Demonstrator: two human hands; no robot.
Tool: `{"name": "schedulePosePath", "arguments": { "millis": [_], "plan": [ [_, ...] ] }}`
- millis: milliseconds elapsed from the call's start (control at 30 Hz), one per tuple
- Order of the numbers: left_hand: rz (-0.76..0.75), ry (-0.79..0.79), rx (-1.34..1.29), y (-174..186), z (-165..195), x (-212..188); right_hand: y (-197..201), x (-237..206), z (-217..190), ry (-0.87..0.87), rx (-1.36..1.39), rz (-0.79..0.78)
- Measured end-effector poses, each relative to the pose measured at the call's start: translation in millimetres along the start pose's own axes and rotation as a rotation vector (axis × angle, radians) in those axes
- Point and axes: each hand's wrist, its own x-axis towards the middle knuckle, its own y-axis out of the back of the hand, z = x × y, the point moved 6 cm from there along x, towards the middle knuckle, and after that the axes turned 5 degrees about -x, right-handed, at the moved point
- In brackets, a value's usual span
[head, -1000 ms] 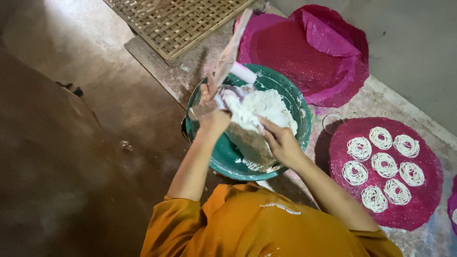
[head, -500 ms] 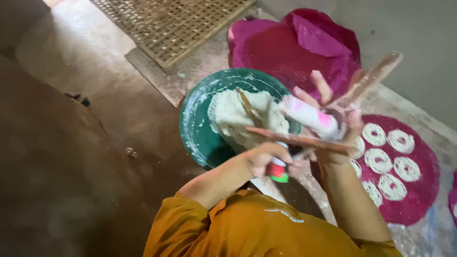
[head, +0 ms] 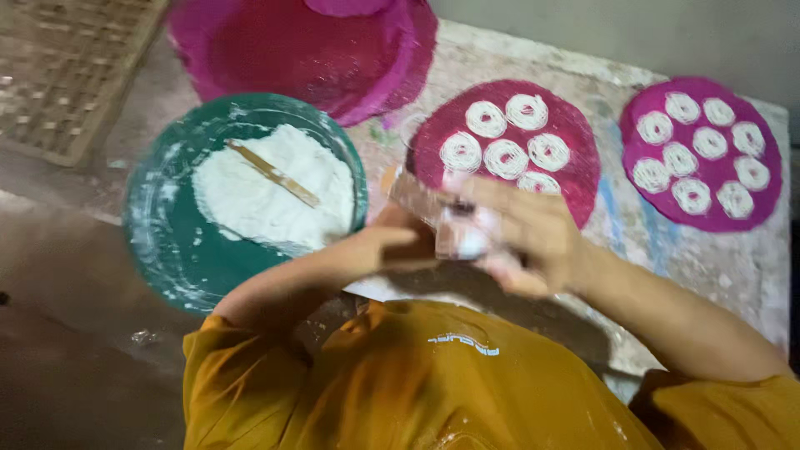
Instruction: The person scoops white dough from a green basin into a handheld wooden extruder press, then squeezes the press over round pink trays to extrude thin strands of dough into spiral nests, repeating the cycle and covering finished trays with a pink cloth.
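Worn stone desk [head: 708, 258] | head view: left hand [head: 392, 250] and right hand [head: 517, 237], fingers curled around blurred white press [head: 462, 233] at near edge | green basin [head: 167, 242] of dough [head: 267, 196] left | magenta mats [head: 575, 142] with coils behind

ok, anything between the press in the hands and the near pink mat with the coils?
Nothing visible. Both hands, left hand and right hand, hold the blurred press right at the near pink mat's lower edge, with no object between. The dough coils already fill much of it.
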Motion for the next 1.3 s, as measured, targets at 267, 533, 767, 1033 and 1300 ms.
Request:
{"name": "schedulePosePath", "arguments": {
  "millis": [267,533,767,1033,1300],
  "plan": [
    [0.121,0.175,0.268,18.9,2.8,73.3,34.3,-81.2,57.3,-0.726,0.630,-0.146],
    [0.877,0.164,0.022,33.6,-137.7,34.4,18.7,-190.9,61.4,-0.888,0.913,0.262],
    [0.892,0.589,-0.673,-30.2,-294.1,7.2,54.1,-242.0,49.1,-0.975,0.868,0.607],
    [0.765,0.715,-0.006,47.7,-300.9,53.2,67.3,-284.0,39.7,-1.011,0.794,0.693],
    [0.759,0.703,0.293,122.2,-283.4,109.7,45.9,-312.7,33.4,-1.204,0.793,0.612]
  ]
}}
